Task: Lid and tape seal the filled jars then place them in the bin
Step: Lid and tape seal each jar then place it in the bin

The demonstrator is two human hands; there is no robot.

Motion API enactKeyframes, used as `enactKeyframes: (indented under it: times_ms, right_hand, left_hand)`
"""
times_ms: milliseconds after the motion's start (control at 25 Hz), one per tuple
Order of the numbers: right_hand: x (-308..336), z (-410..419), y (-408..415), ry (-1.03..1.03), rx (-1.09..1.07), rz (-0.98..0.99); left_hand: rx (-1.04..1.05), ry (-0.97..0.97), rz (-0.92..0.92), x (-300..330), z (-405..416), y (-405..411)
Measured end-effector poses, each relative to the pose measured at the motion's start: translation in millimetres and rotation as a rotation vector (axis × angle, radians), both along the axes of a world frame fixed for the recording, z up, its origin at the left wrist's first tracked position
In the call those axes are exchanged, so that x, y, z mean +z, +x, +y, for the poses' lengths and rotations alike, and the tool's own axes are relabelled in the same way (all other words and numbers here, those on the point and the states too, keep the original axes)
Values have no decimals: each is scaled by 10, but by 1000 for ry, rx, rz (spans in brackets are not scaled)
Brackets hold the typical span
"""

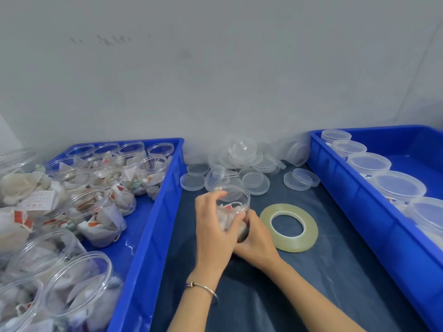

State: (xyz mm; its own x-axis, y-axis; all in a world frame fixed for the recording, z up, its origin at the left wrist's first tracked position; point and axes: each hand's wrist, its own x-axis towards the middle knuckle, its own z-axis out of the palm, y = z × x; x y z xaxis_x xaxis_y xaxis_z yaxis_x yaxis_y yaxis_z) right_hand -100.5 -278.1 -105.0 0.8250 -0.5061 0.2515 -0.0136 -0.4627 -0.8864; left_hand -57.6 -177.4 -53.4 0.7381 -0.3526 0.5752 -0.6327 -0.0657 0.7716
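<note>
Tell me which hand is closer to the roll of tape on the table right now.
Right. The right hand holds the jar low on the side facing the tape roll, just short of it. The left hand grips the jar's far side, farther away.

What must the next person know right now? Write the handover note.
Left hand and right hand both grip one filled jar standing on the dark mat; it has no lid yet.
Loose lids lie behind it; tape roll lies flat to its right.
Left bin holds open filled jars; right bin holds lidded jars.
Left: lid, tape, bin this jar, then the others.
</note>
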Motion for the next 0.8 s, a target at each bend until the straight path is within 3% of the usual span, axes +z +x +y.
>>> enactKeyframes:
  times_ms: [160, 280, 360, 440, 640, 800]
  right_hand:
    - [-57, -150, -86, 34, 242, 2]
    - [17, -430, -105, 182, 393, 29]
    - [71, -680, 2, 47, 158, -5]
    - [90, -873, 196, -211, -86, 141]
    - [-12, -1054, 649, -407, -70, 683]
    - [-69, -1035, 577, -652, -191, 731]
  left_hand:
    - [-169, -60, 387, -391, -69, 127]
    - [-180, -83, 420, -610, -105, 189]
    - [-184, -112, 433, -656, -123, 209]
    - [-208, -124, 456, -681, -135, 206]
    - [-194, -135, 444, -677, -147, 212]
    - [-206, -145, 454, -711, -151, 237]
